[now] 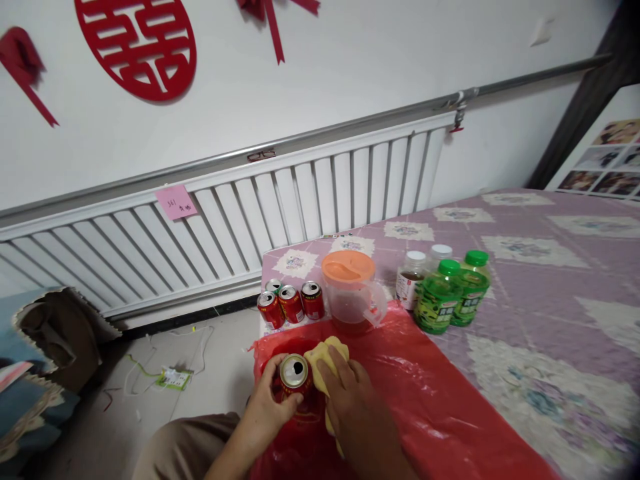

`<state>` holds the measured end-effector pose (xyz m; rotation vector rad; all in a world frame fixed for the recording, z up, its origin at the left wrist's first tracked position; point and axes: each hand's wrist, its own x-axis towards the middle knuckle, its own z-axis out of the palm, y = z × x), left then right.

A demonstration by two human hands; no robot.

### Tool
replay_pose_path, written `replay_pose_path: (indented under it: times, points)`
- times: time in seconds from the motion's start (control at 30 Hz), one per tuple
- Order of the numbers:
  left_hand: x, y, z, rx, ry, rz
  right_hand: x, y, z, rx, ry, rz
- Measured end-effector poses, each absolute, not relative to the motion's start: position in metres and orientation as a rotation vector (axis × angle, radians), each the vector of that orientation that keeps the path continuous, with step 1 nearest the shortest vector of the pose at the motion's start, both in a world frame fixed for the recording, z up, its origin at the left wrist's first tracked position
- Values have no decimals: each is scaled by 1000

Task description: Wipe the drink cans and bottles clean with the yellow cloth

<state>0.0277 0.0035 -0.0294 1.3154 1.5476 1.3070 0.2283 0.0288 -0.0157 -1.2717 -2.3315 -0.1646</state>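
My left hand (270, 403) is wrapped round an opened red drink can (294, 372), which stands upright with its top facing me. In my right hand (353, 403) is a yellow sponge or cloth (325, 357), pressed against the can's right side; which of the two it is I cannot tell. Both hands are over a red plastic sheet (400, 380) spread on the table. Just beyond, several opened cans (291, 304) stand in a cluster at the table's left edge. My fingers hide the can's lower part.
A clear plastic pitcher (350, 303) with an orange lid stands behind the sheet. To its right are green bottles (440, 300) and white-capped bottles (413, 280). A flowered tablecloth (520, 280) covers the table. A white radiator (300, 200) runs along the wall.
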Motion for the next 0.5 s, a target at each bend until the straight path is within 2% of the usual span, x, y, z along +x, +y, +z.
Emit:
replay_pose_path:
  times: [0.5]
  points:
    - [22,4,-29,1361,1554,1208,223,31,-31,-1267,-2380,-250]
